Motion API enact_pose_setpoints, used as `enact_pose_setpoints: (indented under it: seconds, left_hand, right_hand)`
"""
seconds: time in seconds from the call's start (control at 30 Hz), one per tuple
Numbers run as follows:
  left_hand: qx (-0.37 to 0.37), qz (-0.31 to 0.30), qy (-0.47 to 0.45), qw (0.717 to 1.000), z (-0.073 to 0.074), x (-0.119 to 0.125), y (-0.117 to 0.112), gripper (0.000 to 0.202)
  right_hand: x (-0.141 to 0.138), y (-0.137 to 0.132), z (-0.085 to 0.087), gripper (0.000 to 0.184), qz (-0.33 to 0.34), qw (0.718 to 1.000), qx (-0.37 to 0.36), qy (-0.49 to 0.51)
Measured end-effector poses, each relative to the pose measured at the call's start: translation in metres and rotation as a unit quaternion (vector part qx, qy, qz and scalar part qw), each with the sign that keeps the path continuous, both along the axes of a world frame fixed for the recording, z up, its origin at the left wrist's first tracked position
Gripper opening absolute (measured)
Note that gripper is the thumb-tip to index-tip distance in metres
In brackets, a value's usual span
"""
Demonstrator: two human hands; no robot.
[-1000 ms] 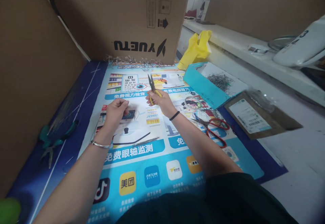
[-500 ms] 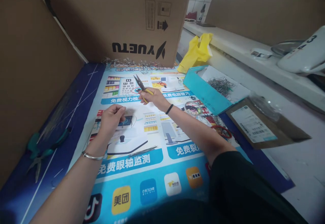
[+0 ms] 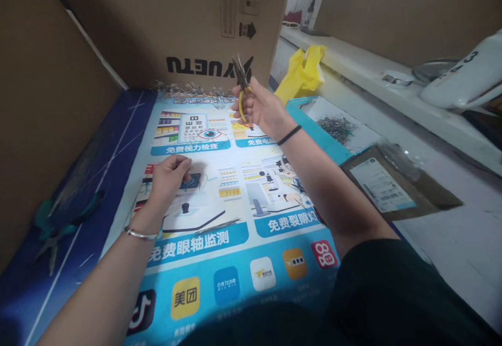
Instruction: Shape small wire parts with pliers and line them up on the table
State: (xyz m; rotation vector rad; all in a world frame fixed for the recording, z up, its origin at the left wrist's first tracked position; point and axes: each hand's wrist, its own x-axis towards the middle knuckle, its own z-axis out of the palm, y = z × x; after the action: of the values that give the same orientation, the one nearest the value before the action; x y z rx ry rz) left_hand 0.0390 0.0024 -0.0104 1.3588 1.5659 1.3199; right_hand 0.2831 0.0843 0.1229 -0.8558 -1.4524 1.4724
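My right hand [image 3: 263,104] holds up a pair of needle-nose pliers [image 3: 242,82] with yellow handles, their dark jaws pointing up and a little parted in front of the cardboard box. Lower and to the left, my left hand [image 3: 169,174] is closed in a pinch over the printed sheet [image 3: 223,164]. Whatever it grips is too small to make out. Thin wires [image 3: 217,226] lie on the sheet to the right of that wrist. Farther off, a heap of small metal pieces [image 3: 192,91] runs along the foot of the box.
A large cardboard box [image 3: 157,27] stands behind and to the left. Teal-handled pliers [image 3: 58,228] lie at left. On the right are a turquoise box [image 3: 333,150] holding a tangle of wire pieces [image 3: 335,128], a brown parcel [image 3: 400,184], a yellow bag [image 3: 301,74] and a white ledge [image 3: 353,56].
My right hand has risen, turned and moved right and away with the yellow-handled pliers. My left hand keeps its pinch in nearly the same place. The view has shifted slightly.
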Motion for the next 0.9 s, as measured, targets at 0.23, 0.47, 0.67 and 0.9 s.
enact_pose_setpoints:
  seconds: [0.23, 0.47, 0.67, 0.9]
  left_hand:
    - [0.028, -0.005, -0.086, 0.996, 0.011, -0.011, 0.0, 0.017]
    - [-0.011, -0.019, -0.254, 0.967, 0.011, -0.029, 0.001, 0.027]
    - [0.007, -0.041, -0.27, 0.962, 0.004, -0.034, 0.004, 0.021]
    - [0.006, -0.024, -0.297, 0.954, 0.004, -0.034, 0.004, 0.019]
  right_hand:
    - [-0.051, -0.026, -0.068, 0.034, 0.025, 0.977, 0.099, -0.186]
    - [-0.078, -0.029, -0.132, 0.037, -0.012, 0.784, 0.395, -0.478]
    - [-0.076, -0.034, -0.132, 0.036, -0.006, 0.654, 0.513, -0.555]
    - [-0.074, -0.039, -0.123, 0.034, -0.055, 0.59, 0.59, -0.549]
